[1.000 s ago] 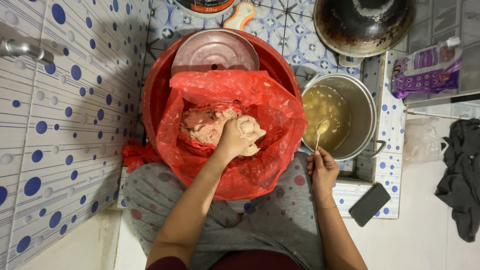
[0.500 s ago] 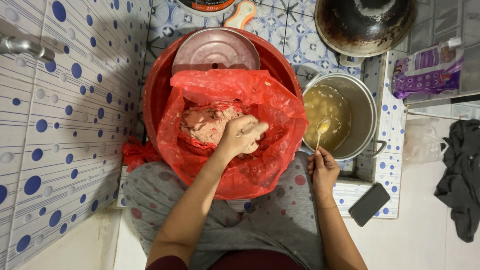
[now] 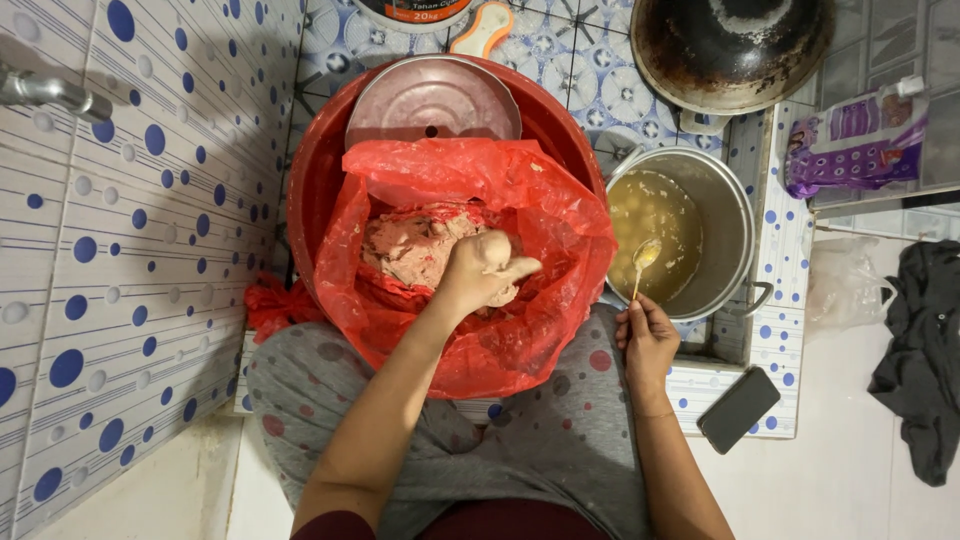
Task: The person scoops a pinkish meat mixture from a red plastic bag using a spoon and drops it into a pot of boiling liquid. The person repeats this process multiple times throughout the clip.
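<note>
Over the red plastic bag (image 3: 470, 330), left hand (image 3: 478, 272) closed, fingers (image 3: 505, 270) pressed together around a lump of pinkish minced paste (image 3: 500, 258), squeezed up out of the fist. Just beyond the knuckles, more of the same paste (image 3: 412, 245) heaped inside the bag. Bag itself opened wide and draped in a big red basin (image 3: 310, 190), with a round metal lid (image 3: 432, 100) leaning at the basin's far side.

To the right, right hand (image 3: 648, 342) with fingers (image 3: 636, 312) pinching the handle of a metal spoon (image 3: 643, 262), bowl of the spoon held over a steel pot (image 3: 735, 235) of cloudy yellowish liquid (image 3: 655, 225). Pot just beside the basin, on a tiled floor (image 3: 590, 80) with blue patterns.

Farther out: a blackened wok (image 3: 735, 45) beyond the pot, a purple packet (image 3: 858, 140) at the right, a dark phone (image 3: 738, 408) lying near the right wrist, a dark cloth (image 3: 925, 350) at the far right edge. At the left, dotted wall tiles (image 3: 130, 250) and a metal tap (image 3: 50, 92).
</note>
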